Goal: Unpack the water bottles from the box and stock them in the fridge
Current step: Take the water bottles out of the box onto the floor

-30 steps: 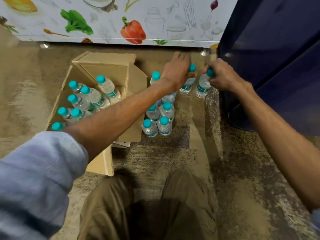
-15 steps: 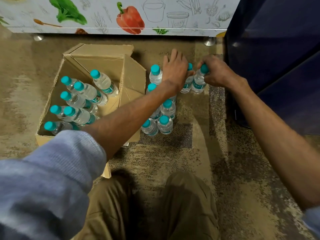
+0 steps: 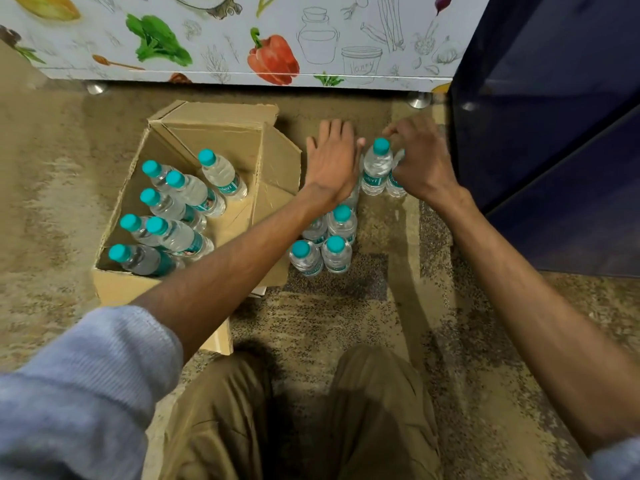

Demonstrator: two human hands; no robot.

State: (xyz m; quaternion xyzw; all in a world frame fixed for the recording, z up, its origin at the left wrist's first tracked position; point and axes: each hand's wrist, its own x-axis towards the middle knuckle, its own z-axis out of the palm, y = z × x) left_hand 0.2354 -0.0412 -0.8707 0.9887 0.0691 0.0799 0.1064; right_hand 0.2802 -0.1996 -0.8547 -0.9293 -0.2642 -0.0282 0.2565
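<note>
Logged open brown cardboard box (image 3: 277, 168) at 9 o'clock of centre, seven clear plastic teal-capped water bottles (image 3: 194, 192) leaning inside. Counted more teal-capped floor bottles (image 3: 337, 258) upright on mottled brown floor (image 3: 346, 323), just beside box at its 3 o'clock. Noted left hand (image 3: 332, 164) flat, fingers straight, grasping nothing, over cluster's 12 o'clock end. Noted right hand (image 3: 420, 164) curled round half-hidden bottle (image 3: 394, 183), with upright neighbour bottle (image 3: 375, 168) just beside at 9 o'clock. Recorded dark blue fridge (image 3: 554, 150) at 3 o'clock.
</note>
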